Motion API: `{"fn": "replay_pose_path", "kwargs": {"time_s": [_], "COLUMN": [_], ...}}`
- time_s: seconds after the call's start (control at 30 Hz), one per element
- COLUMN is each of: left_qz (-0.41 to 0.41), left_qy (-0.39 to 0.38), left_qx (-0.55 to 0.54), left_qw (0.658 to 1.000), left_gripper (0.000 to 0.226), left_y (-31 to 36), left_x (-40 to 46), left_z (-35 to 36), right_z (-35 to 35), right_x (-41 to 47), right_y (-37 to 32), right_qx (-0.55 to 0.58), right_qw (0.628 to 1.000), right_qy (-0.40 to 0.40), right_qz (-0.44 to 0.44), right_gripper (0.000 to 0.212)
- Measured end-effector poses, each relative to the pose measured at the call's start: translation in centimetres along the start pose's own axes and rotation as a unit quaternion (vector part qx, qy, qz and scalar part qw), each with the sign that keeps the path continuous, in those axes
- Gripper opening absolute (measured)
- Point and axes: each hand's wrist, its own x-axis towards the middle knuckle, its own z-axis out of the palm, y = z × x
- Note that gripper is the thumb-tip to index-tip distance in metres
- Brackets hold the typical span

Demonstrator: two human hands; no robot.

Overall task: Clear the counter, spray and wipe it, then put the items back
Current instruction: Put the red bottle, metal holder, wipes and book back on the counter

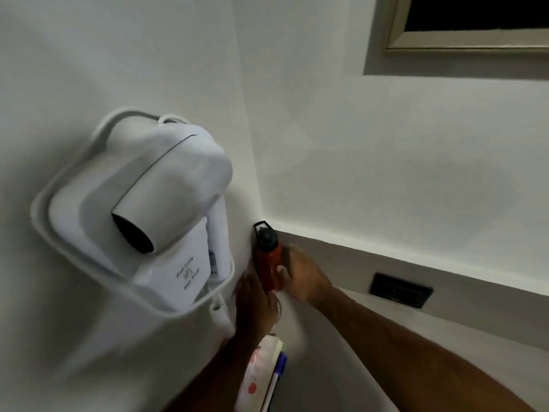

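A red bottle (271, 264) with a black cap stands in the far corner of the grey counter (341, 337), against the white walls. My right hand (303, 275) wraps it from the right, thumb on its front and fingers behind it. My left hand (255, 301) sits low at the bottle's left side, by its base, with fingers curled. Something clear shows at the edge of that hand, and what it holds is unclear. My left forearm hides part of the counter's left edge.
A white wall-mounted hair dryer (154, 209) in its holder juts out at the left, close above my left arm. A white packet with red marks (258, 373) and a blue-capped item (280, 364) lie near the counter's left side. A black socket plate (401, 289) sits in the backsplash.
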Motion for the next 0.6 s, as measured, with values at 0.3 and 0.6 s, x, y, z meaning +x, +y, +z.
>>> {"fn": "replay_pose_path", "kwargs": {"time_s": [0.3,0.6], "left_qz": [-0.064,-0.002], "left_qy": [-0.007,-0.014], "left_qx": [-0.262,-0.216], "left_qw": [0.963,0.976], "left_gripper": [0.040,0.030], "left_y": [-1.4,-0.3], "left_x": [5.3,5.0], "left_z": [2.6,3.8], "right_z": [4.1,1.1], "right_x": [6.4,2.5], "right_y": [-1.7,-0.6], "right_qx": [0.121,0.132], "right_qw": [0.987,0.981], "right_qy": [0.045,0.102], "right_qz": [0.098,0.099], "right_gripper": [0.055,0.050]}}
